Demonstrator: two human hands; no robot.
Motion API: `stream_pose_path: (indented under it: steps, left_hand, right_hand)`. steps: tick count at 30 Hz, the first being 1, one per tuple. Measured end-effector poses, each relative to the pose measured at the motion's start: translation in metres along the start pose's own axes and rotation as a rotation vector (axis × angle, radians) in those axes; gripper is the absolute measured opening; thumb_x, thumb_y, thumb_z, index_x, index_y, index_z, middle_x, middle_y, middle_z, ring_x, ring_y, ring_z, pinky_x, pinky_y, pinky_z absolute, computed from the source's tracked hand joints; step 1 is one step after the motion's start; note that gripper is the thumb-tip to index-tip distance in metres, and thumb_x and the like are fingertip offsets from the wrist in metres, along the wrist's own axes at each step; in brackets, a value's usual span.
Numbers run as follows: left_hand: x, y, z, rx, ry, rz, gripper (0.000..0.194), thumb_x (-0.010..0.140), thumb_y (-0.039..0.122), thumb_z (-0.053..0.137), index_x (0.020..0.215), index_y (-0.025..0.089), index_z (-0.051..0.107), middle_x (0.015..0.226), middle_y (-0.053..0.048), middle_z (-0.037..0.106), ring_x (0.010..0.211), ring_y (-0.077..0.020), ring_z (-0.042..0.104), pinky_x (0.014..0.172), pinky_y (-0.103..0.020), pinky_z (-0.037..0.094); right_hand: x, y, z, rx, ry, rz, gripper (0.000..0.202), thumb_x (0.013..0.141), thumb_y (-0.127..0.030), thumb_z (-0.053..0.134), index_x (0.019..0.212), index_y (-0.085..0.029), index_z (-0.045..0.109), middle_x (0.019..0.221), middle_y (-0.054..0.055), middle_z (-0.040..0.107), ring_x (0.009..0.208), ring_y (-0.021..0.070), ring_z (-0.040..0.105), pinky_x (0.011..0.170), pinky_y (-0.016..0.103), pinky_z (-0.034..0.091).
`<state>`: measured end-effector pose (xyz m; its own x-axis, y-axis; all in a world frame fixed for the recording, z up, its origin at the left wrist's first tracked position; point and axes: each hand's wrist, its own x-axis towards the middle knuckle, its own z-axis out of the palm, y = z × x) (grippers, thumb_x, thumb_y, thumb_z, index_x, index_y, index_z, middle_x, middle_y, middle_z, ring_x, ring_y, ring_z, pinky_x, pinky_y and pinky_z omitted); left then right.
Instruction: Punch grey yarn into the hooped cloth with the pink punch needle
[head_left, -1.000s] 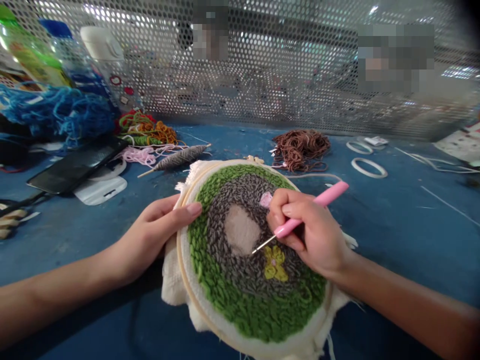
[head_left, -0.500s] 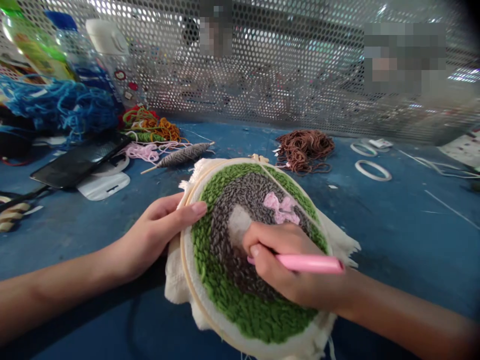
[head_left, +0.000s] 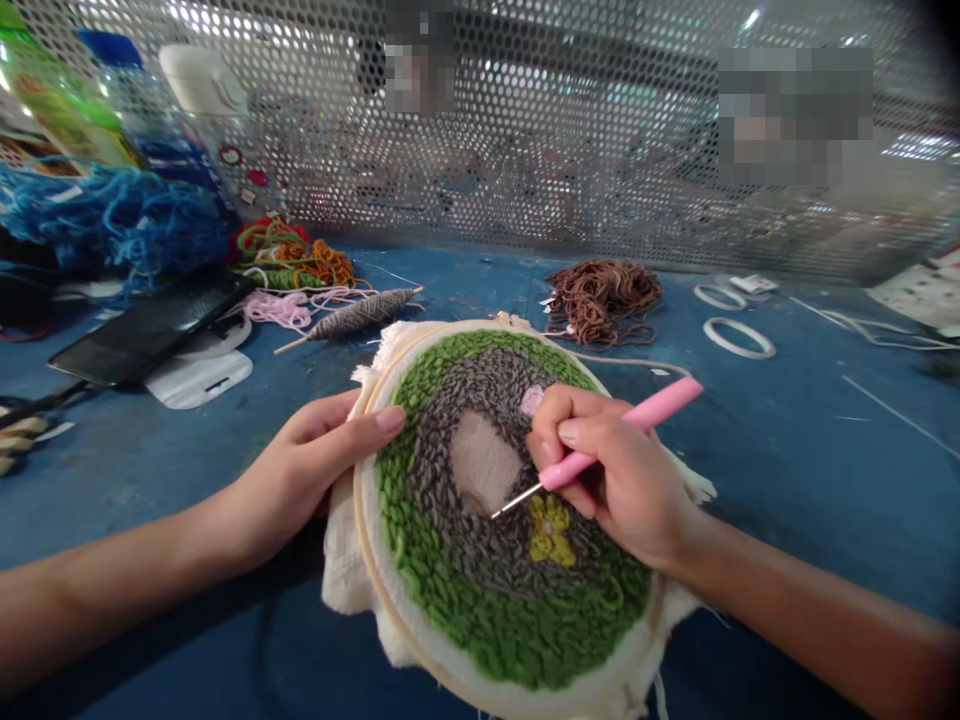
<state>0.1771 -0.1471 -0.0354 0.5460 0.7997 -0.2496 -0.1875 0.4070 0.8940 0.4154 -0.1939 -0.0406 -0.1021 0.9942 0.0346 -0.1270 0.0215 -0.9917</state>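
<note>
A round wooden embroidery hoop holds pale cloth worked in looped yarn, a green ring around a grey one. At its middle lies a bare cloth patch. My left hand grips the hoop's left rim, thumb on top and fingers underneath, out of sight. In my right hand is a punch needle with a pink handle, held like a pen. Its thin metal tip points at the lower edge of the bare patch. A yellow flower shows below that hand; a pink motif is partly covered by it.
Brown yarn lies behind the hoop, with white rings to its right. Grey yarn on a stick, a phone, blue yarn and bottles stand or lie left. A perforated metal screen closes off the back.
My right hand has lifted and shifted slightly right, its punch needle handle now tilted up with the metal tip exposed. The yellow flower has come into view. My left hand keeps its hold.
</note>
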Motion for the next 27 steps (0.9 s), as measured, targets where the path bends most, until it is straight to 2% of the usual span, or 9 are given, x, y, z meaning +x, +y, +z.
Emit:
stream_pose_path:
  steps: [6,8,12,14,17,19,21,24,27]
  left_hand:
    - [0.001,-0.002,-0.002,-0.003,-0.011,-0.001,0.018,0.080,0.038,0.082,0.090,0.023,0.079,0.060,0.003,0.075,0.053,-0.0147,0.071,0.046,-0.017,0.058]
    - [0.001,-0.001,0.000,0.008,-0.017,0.003,0.018,0.081,0.037,0.081,0.091,0.022,0.079,0.062,0.003,0.076,0.055,-0.0145,0.072,0.047,-0.017,0.058]
    - [0.001,0.000,0.000,0.040,-0.007,0.010,0.018,0.082,0.034,0.081,0.093,0.020,0.078,0.066,0.003,0.078,0.058,-0.0138,0.073,0.052,-0.017,0.060]
    - [0.000,0.001,0.000,0.049,-0.001,0.003,0.020,0.082,0.036,0.080,0.094,0.020,0.078,0.067,0.003,0.078,0.058,-0.0143,0.073,0.054,-0.018,0.061]
    - [-0.002,0.003,0.000,0.039,-0.001,-0.004,0.020,0.083,0.036,0.079,0.093,0.019,0.078,0.064,0.003,0.077,0.057,-0.0144,0.072,0.052,-0.017,0.059]
    - [-0.002,0.003,0.002,0.034,-0.007,-0.008,0.018,0.082,0.035,0.079,0.092,0.019,0.078,0.060,0.004,0.075,0.055,-0.0140,0.070,0.050,-0.016,0.057]
    - [-0.002,0.003,0.003,0.029,0.000,-0.011,0.016,0.081,0.031,0.080,0.091,0.020,0.078,0.057,0.004,0.073,0.054,-0.0137,0.069,0.049,-0.016,0.055]
    - [-0.002,0.001,0.004,0.027,0.009,-0.017,0.012,0.080,0.028,0.080,0.089,0.020,0.078,0.056,0.003,0.072,0.054,-0.0141,0.068,0.048,-0.016,0.054]
    - [-0.003,0.000,0.003,0.069,0.019,0.011,0.014,0.077,0.027,0.082,0.088,0.019,0.077,0.065,0.001,0.076,0.055,-0.0148,0.069,0.050,-0.017,0.056]
  right_hand:
    - [-0.002,-0.006,0.002,-0.128,-0.087,-0.015,0.021,0.085,-0.018,0.044,0.066,-0.019,0.052,0.048,-0.007,0.047,0.039,0.0059,0.038,0.039,0.019,0.028]
    - [-0.005,-0.008,0.008,-0.285,-0.175,-0.041,0.020,0.087,-0.018,0.044,0.069,-0.020,0.051,0.051,-0.006,0.047,0.044,0.0075,0.042,0.043,0.019,0.033]
    - [-0.008,-0.008,0.018,-0.626,-0.348,-0.235,0.011,0.087,-0.016,0.051,0.077,-0.020,0.055,0.066,-0.003,0.056,0.058,0.0091,0.049,0.057,0.023,0.039]
    - [-0.006,-0.007,0.018,-0.576,-0.348,-0.205,0.011,0.087,-0.017,0.051,0.077,-0.020,0.056,0.065,-0.004,0.056,0.056,0.0087,0.049,0.056,0.023,0.039]
    - [0.001,-0.004,0.011,-0.226,-0.178,-0.005,0.019,0.086,-0.020,0.046,0.069,-0.020,0.053,0.050,-0.006,0.048,0.041,0.0067,0.041,0.042,0.020,0.029]
    - [0.005,-0.004,0.005,-0.036,-0.059,0.035,0.020,0.083,-0.021,0.044,0.064,-0.020,0.051,0.043,-0.008,0.042,0.035,0.0055,0.032,0.038,0.020,0.023]
    - [0.006,-0.004,0.003,0.020,-0.025,0.032,0.019,0.082,-0.021,0.045,0.064,-0.019,0.052,0.043,-0.008,0.042,0.035,0.0050,0.030,0.038,0.020,0.022]
    - [0.001,-0.004,0.007,-0.137,-0.140,0.010,0.018,0.085,-0.020,0.045,0.069,-0.020,0.053,0.049,-0.007,0.047,0.039,0.0064,0.039,0.040,0.019,0.028]
    - [-0.004,-0.003,0.018,-0.491,-0.316,-0.213,0.011,0.086,-0.016,0.051,0.077,-0.019,0.056,0.063,-0.004,0.056,0.054,0.0086,0.051,0.052,0.022,0.038]
